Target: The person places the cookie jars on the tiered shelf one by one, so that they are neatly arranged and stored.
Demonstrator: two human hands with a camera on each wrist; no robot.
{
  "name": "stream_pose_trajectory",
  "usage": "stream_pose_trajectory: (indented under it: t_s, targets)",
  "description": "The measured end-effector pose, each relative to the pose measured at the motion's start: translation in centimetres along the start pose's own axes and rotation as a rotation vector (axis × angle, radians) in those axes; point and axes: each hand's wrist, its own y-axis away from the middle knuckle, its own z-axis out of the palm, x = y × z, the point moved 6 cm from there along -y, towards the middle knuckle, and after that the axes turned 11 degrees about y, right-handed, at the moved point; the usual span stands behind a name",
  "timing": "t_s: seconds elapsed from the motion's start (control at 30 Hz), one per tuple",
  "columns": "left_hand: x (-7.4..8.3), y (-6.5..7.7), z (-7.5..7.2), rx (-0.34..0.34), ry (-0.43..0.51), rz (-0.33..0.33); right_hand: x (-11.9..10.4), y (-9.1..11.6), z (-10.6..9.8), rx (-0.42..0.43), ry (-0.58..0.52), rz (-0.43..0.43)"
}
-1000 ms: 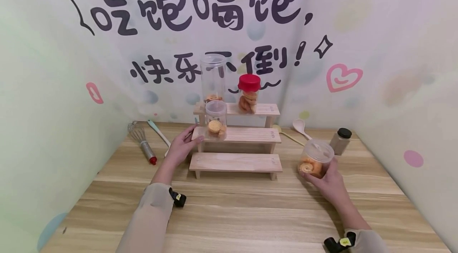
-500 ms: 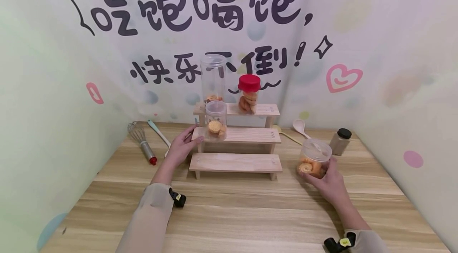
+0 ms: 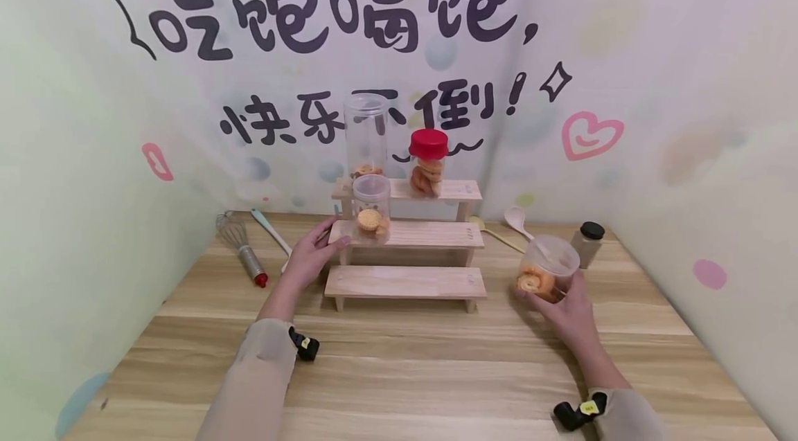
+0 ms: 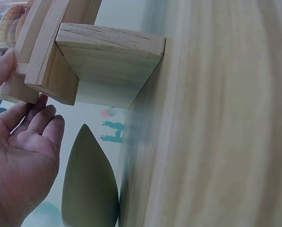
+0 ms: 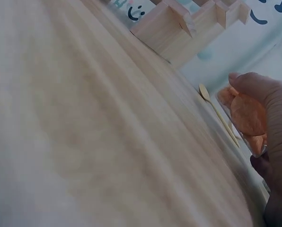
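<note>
My left hand (image 3: 312, 257) pinches the left end of the middle step of a three-step wooden shelf (image 3: 405, 282). In the left wrist view the thumb lies on that step's edge and the fingers are on its other side. A clear jar of cookies (image 3: 535, 280) with a pale lid is in my right hand (image 3: 575, 316), thumb on one side; it tilts and seems slightly above the table, right of the shelf. The middle step bears a smaller clear jar (image 3: 371, 202) of cookies. On the top step stand a tall clear jar (image 3: 366, 129) and a red-lidded cookie jar (image 3: 428, 164).
A whisk (image 3: 246, 254) and a light-blue-handled utensil (image 3: 269, 226) lie left of the shelf. To its right are a yellow spoon (image 3: 495, 232), a white spoon (image 3: 516, 218) and a black-capped bottle (image 3: 588, 247). A printed cloth backdrop (image 3: 280, 74) hangs behind the table (image 3: 399, 372).
The cookie jar in my right hand has risen slightly and tilted. My left hand keeps its hold on the shelf. The whole head view has shifted a little.
</note>
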Motion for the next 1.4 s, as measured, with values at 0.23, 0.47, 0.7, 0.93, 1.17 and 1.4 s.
stream_pose_trajectory:
  t_s: [0.23,0.47,0.7,0.93,1.17,1.4]
  targets:
    - [2.3,1.5,0.6,-0.024,-0.005,0.008,-0.5,-1.6,1.3,0.045,-0.117,-0.005]
    - [2.8,1.8,0.8,-0.026,0.006,0.018,-1.9,-3.2,2.7,0.12,-0.174,0.053]
    - [2.8,1.6,0.8,-0.027,0.009,0.029,-2.8,-4.3,3.0,0.212,-0.259,0.122]
    - [2.6,1.6,1.0,-0.027,0.018,0.035,-3.2,-4.6,2.7,0.233,-0.284,0.128]
    - [2.4,1.7,0.9,-0.045,0.002,0.057,-2.9,-4.6,3.2,0.201,-0.289,0.15]
    - [2.6,1.6,1.0,-0.044,0.002,0.056,-2.7,-4.5,3.1,0.227,-0.266,0.141]
